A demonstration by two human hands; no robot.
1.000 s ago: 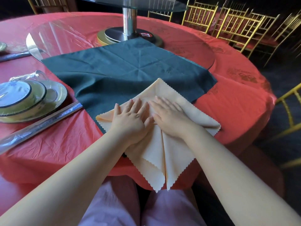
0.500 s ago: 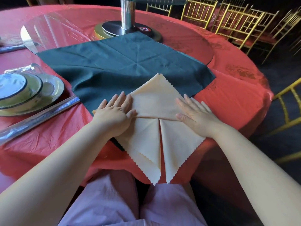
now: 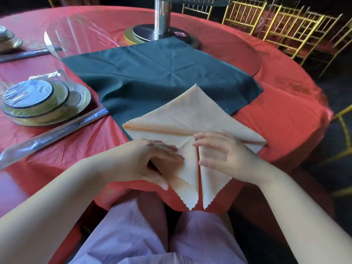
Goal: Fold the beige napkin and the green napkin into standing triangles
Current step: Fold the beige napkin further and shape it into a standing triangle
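The beige napkin [image 3: 190, 113] lies folded into a kite shape at the table's near edge, its two scalloped lower flaps hanging over the edge toward my lap. It rests partly on the green napkin [image 3: 152, 77], which is spread flat and unfolded behind it. My left hand [image 3: 152, 161] pinches the left lower flap, fingers on top and thumb under it. My right hand [image 3: 222, 153] curls over the right lower flap near the centre seam and grips its inner edge.
The round table wears a red cloth [image 3: 285, 115]. A glass turntable [image 3: 85, 35] on a metal post [image 3: 160, 16] sits behind the green napkin. Wrapped stacked dishes [image 3: 38, 100] and wrapped chopsticks [image 3: 57, 132] lie at the left. Gold chairs [image 3: 285, 25] stand at the right.
My hands slid apart from the napkin's centre, then came down onto the two lower flaps. They went from flat pressing to curled fingers taking hold of the flaps.
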